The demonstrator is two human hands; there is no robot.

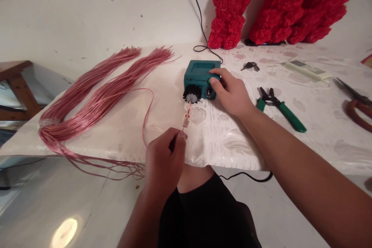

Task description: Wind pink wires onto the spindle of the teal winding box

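Observation:
My right hand (pixel 231 91) grips the near right corner of a teal box-shaped machine (pixel 200 73), with the thumb on its green button. A black bristled wheel (pixel 192 93) sits at the box's front. My left hand (pixel 164 159) is at the table's near edge, pinching a thin stem. The stem leads up to a small pink-and-white strip (pixel 186 116) just below the wheel. Two long bundles of pink wire (pixel 95 93) lie to the left, with loose strands reaching toward my left hand.
Green-handled pliers (pixel 279 108), keys (pixel 250 66), a white remote control (pixel 308 69) and scissors (pixel 356 104) lie on the plastic-covered table (pixel 226 151) to the right. Red flower-covered figures (pixel 231 11) stand at the back, beside a black cable (pixel 200 7).

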